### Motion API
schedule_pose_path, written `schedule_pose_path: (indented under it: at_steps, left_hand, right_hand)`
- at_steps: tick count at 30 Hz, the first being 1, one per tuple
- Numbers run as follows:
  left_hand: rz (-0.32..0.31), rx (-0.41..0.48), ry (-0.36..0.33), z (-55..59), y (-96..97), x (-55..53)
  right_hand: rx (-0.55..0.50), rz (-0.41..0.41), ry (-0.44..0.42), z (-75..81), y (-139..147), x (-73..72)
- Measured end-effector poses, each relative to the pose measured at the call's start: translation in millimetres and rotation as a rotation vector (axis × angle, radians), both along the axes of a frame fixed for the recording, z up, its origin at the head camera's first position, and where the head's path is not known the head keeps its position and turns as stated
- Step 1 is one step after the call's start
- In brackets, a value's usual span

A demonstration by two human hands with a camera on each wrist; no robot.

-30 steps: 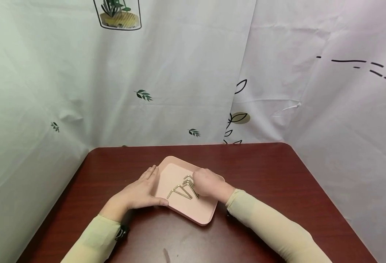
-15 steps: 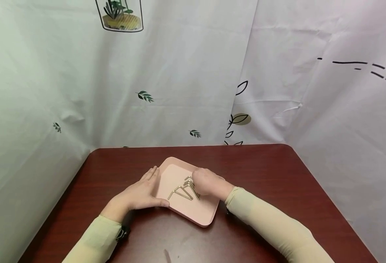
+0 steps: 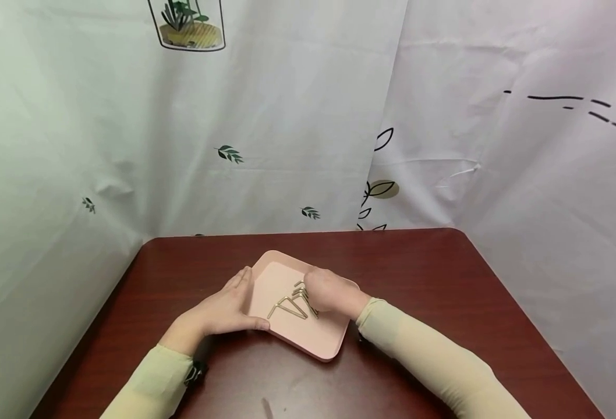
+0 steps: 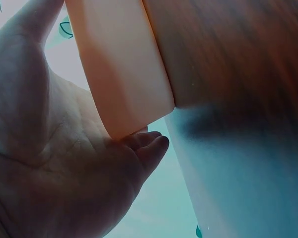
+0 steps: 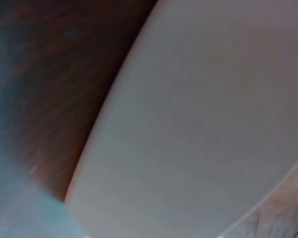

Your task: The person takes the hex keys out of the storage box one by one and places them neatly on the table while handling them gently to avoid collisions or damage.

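Several brass-coloured L-shaped hex keys [image 3: 273, 311] lie grouped in a shallow pink tray [image 3: 308, 337], some overlapping. My left hand [image 3: 221, 311] rests against the tray's left corner, fingers extended along one side and thumb on the near side. The left wrist view has the palm against the outer tray wall [image 4: 124, 59]. Down inside the tray, my right hand [image 3: 329, 291] has curled fingers over the right ends of the keys. Its fingertips are hidden, so whether it pinches a key cannot be seen. Mostly the tray's outer wall [image 5: 188, 124] fills the right wrist view.
The tray sits turned at an angle on a dark red-brown wooden table [image 3: 418, 267]. White printed cloth [image 3: 287, 116] hangs behind the table and on both sides. A small dark mark [image 3: 267, 407] shows at the bottom of the head view.
Both hands, the tray and the keys keep almost the same places. Only a slight shift of the head view is visible.
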State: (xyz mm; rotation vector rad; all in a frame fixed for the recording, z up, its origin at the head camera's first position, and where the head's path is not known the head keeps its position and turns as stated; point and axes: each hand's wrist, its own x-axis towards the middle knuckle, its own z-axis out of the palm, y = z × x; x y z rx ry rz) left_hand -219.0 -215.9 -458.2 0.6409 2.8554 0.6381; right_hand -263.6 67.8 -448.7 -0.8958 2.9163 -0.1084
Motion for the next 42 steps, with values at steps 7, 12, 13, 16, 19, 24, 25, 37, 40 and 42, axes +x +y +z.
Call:
schedule_pose_path:
  at_steps: [7, 12, 13, 16, 19, 24, 25, 37, 40, 42]
  left_hand:
    - [0.012, 0.038, -0.008, -2.1, -2.8, 0.6]
    - [0.020, 0.070, -0.035, -3.9, -0.9, 0.4]
    - [0.020, 0.075, -0.040, -4.2, -0.1, 0.3]
    - [0.019, 0.077, -0.047, -4.9, 1.1, -0.1]
    - [0.013, 0.077, -0.046, -4.7, 2.2, -0.7]
    - [0.003, 0.078, -0.051, -3.1, 4.2, -2.6]
    - [0.003, 0.077, -0.053, -2.9, 4.6, -3.1]
    - [0.004, 0.068, -0.058, 1.6, 4.3, -2.4]
    - [0.009, 0.061, -0.059, 3.4, 3.1, -0.2]
    - [0.011, 0.062, -0.056, 4.5, 2.1, 1.2]
  right_hand:
    - [-0.012, -0.017, -0.007, -0.3, -3.0, 1.3]
    - [-0.020, -0.039, -0.025, -1.9, -2.1, 1.6]
    - [-0.023, -0.047, -0.029, -2.1, -1.9, 1.8]
    - [-0.035, -0.069, -0.040, -2.4, -0.9, 3.0]
    - [-0.054, -0.099, -0.053, -2.0, 1.3, 4.4]
    - [-0.084, -0.148, -0.074, -0.7, 6.2, 6.6]
    - [-0.087, -0.157, -0.078, -0.4, 6.7, 6.9]
    - [-0.095, -0.237, -0.098, -0.1, 5.5, 7.7]
    - [-0.091, -0.203, -0.067, -1.8, 4.4, 7.8]
    - [-0.093, -0.185, -0.044, -2.6, 4.1, 8.2]
